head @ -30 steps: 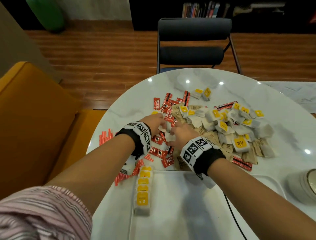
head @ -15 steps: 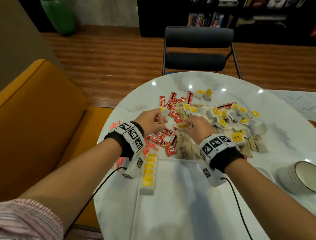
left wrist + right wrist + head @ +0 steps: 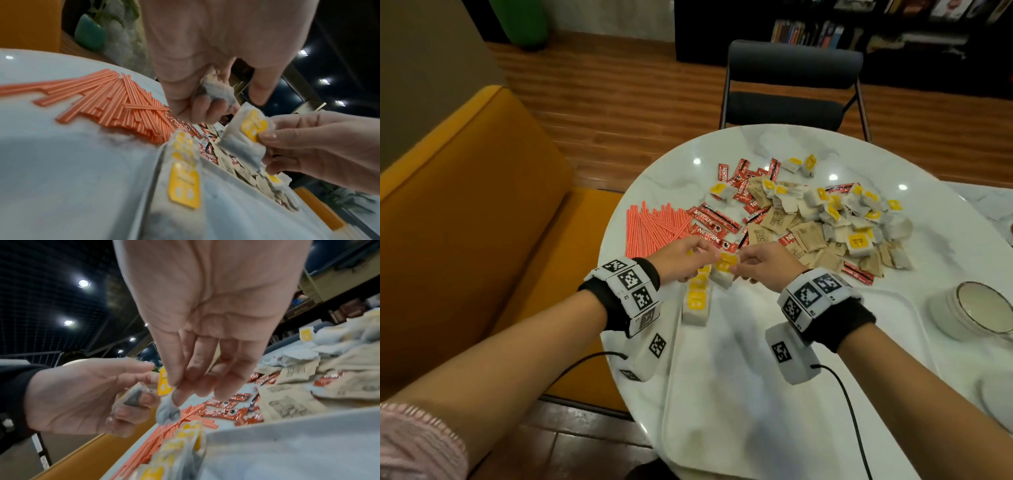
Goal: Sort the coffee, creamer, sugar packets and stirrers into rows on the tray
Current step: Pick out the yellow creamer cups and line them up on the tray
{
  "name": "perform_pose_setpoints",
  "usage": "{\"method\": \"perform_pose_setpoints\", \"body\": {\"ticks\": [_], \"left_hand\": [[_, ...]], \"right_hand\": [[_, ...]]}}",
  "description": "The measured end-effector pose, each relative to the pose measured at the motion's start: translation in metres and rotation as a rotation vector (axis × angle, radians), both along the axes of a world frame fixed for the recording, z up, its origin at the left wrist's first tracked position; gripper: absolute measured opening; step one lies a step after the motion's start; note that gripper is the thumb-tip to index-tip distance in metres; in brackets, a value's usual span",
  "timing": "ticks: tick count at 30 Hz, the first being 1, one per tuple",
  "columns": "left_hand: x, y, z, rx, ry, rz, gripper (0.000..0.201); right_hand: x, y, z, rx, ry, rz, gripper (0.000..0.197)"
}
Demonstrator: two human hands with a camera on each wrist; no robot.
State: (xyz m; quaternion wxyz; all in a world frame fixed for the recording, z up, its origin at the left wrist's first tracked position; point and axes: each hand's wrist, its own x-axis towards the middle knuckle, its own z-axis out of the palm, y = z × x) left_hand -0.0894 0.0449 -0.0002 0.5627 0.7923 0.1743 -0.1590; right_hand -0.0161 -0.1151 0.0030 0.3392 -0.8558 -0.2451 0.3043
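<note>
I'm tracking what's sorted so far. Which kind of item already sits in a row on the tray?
The yellow-labelled white packets: a short row lies along the tray's left edge. The red coffee sticks, brown packets and stirrers remain on the table.

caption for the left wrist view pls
Right hand pinches a yellow-labelled packet above the packet row, orange stirrers behind.

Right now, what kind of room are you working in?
Likely a home living or study room, perhaps a café-style lounge: a round marble table beside an orange sofa, a dark folding chair on wood flooring, and bookshelves behind.
</note>
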Motion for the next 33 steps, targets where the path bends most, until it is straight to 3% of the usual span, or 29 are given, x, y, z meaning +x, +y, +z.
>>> {"method": "perform_pose_setpoints", "body": {"ticks": [4, 7, 11, 20, 25, 29, 33], "left_hand": [[-0.017, 0.004, -0.006, 0.223, -0.056, -0.187, 0.018], [-0.026, 0.006, -0.006, 0.213, -0.090, -0.156, 0.024], [-0.034, 0.010, -0.007, 0.168, -0.107, -0.116, 0.023], [-0.048, 0.006, -0.004, 0.069, -0.013, -0.253, 0.017], [-0.054, 0.006, -0.001, -0.026, -0.012, -0.206, 0.012], [-0.059, 0.005, 0.001, -0.135, -0.058, -0.062, 0.014], [-0.064, 0.006, -0.002, -0.141, -0.128, 0.020, 0.021]], "right_hand": [[-0.019, -0.001, -0.004, 0.146, 0.184, -0.087, 0.006], [-0.027, -0.004, -0.006, 0.213, 0.250, -0.111, 0.015], [-0.031, -0.013, -0.004, 0.212, 0.230, -0.113, 0.012], [-0.031, -0.012, 0.004, 0.278, 0.086, -0.182, 0.015], [-0.042, 0.001, -0.007, 0.286, 0.099, -0.179, 0.003], [-0.055, 0.010, -0.018, 0.236, 0.147, -0.158, 0.017], [-0.069, 0.014, -0.022, 0.229, 0.203, -0.151, 0.020]]}}
